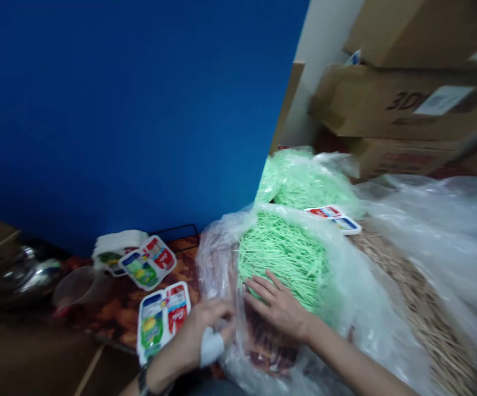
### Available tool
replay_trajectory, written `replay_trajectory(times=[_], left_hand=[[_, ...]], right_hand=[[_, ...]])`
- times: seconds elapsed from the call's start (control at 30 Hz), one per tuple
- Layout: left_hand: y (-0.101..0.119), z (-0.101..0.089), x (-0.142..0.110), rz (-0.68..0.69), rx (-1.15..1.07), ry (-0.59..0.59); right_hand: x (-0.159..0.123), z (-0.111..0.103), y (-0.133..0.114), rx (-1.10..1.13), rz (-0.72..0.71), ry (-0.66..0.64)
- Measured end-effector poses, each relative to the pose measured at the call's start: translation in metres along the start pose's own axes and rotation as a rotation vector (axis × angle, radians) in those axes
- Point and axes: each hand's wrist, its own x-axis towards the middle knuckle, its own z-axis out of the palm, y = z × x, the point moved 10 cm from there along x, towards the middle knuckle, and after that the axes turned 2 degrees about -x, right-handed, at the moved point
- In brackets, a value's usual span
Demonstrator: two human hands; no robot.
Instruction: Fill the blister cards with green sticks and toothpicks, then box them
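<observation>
My right hand [277, 305] lies with fingers spread on a heap of thin light-green sticks [283, 253] inside an open clear plastic bag [255, 335]. At the bag's left edge, my left hand [209, 330] is curled and blurred. A small white piece [211, 346], perhaps paper or cloth, shows under its fingers. Close to my left wrist lies a white-edged card or tray [162, 313] with red, green and blue print. Similar printed pieces [148, 263] lie farther back beside a white stack [118, 245].
Another bag of green sticks [304, 179] stands behind, a printed piece [337, 217] beside it. Brown strips [411, 286] lie under plastic at right. Cardboard boxes [403, 102] are stacked at back right. A blue panel [131, 110] rises behind. Shiny metal bowls [28, 269] and a clear cup [77, 286] stand left.
</observation>
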Motion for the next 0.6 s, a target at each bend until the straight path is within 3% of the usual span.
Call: replay_trajectory(times=[0.07, 0.1, 0.17, 0.27, 0.33, 0.43, 0.6], left_hand=[[-0.055, -0.060, -0.039, -0.246, 0.166, 0.384], [-0.081, -0.080, -0.064, -0.369, 0.256, 0.509], [-0.127, -0.095, -0.103, -0.549, 0.426, 0.558], [-0.175, -0.089, -0.142, -0.770, 0.514, 0.522], [-0.186, -0.080, -0.152, -0.857, 0.497, 0.498], [-0.184, -0.067, -0.152, -0.916, 0.448, 0.450], [-0.191, -0.066, -0.153, -1.025, 0.351, 0.453]], right_hand=[[0.006, -0.002, -0.009, 0.057, 0.005, 0.048], [0.009, -0.002, -0.014, 0.088, 0.002, 0.067], [0.016, 0.000, -0.024, 0.130, -0.015, 0.083], [0.028, 0.006, -0.035, 0.143, -0.032, 0.060], [0.035, 0.011, -0.038, 0.143, -0.032, 0.031], [0.039, 0.013, -0.041, 0.152, -0.021, 0.030], [0.038, 0.011, -0.046, 0.189, -0.015, 0.030]])
